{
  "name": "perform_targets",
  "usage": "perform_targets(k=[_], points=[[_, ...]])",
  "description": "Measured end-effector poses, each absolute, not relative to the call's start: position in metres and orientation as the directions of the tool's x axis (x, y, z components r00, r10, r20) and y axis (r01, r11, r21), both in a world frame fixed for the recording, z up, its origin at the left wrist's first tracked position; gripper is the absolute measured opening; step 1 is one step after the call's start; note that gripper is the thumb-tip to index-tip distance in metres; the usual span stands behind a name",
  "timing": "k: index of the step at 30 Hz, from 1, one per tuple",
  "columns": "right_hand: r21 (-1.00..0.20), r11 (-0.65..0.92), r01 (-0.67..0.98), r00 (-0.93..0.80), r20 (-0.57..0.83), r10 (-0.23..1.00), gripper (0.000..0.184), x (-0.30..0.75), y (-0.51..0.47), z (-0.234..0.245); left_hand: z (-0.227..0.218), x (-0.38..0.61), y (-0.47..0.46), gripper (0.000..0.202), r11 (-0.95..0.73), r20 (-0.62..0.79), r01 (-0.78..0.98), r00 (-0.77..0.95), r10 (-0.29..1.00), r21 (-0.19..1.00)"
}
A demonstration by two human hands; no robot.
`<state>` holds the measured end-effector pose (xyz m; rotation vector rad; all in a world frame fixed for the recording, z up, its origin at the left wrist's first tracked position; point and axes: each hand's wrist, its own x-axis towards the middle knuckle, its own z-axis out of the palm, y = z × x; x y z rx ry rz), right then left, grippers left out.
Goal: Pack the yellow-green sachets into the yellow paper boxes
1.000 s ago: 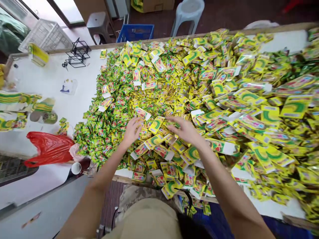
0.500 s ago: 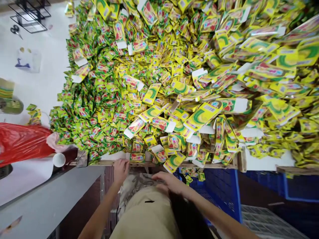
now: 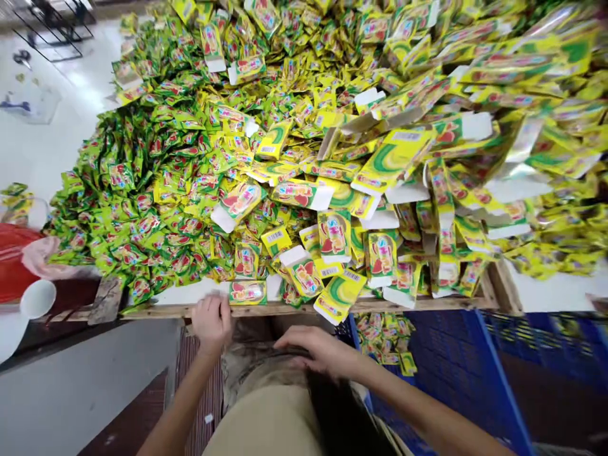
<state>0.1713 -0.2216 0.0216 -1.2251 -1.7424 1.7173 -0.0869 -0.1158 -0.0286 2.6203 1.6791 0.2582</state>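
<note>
My left hand [image 3: 212, 321] is at the wooden edge [image 3: 166, 311] of the table, its fingers curled over the rim. Just right of it lies a small yellow-green carton [image 3: 247, 292] with a watermelon picture. Below the edge, in front of my lap, my right hand [image 3: 311, 347] hovers with loosely bent fingers apart and nothing visible in it. Nearest above it is a yellow carton [image 3: 340, 296] that juts over the edge. More flat, open-flapped cartons [image 3: 335, 234] lie about, on a big heap of small green and yellow candy sachets [image 3: 156, 190].
A blue plastic crate [image 3: 456, 373] stands under the table at right, with sachets and cartons in it. At left are a white paper cup [image 3: 38, 299], a red plastic bag [image 3: 16, 259], scissors [image 3: 21, 59] and a black wire rack [image 3: 52, 31].
The view has shifted right and closer to the table. My left hand has curled more tightly at the edge; my right hand stays near my lap.
</note>
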Motion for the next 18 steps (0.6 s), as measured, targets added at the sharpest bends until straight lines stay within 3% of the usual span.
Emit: perform_targets(k=[7,12,18], points=[[-0.893,0.008,0.45,-0.467,-0.228,0.854,0.032,0.162,-0.266,0.002,-0.037,-0.086,-0.116,0.027,-0.435,0.236,0.899,0.413,0.88,0.049],[-0.884,0.116,0.453,-0.434,-0.105,0.895,0.026,0.142,-0.284,-0.005,-0.037,-0.086,-0.116,0.029,-0.412,0.257,0.911,0.391,0.884,0.032],[-0.881,0.186,0.436,-0.265,0.071,0.962,0.02,0.129,-0.265,-0.005,-0.037,-0.082,-0.119,0.031,-0.379,0.298,0.922,0.339,0.892,0.084]])
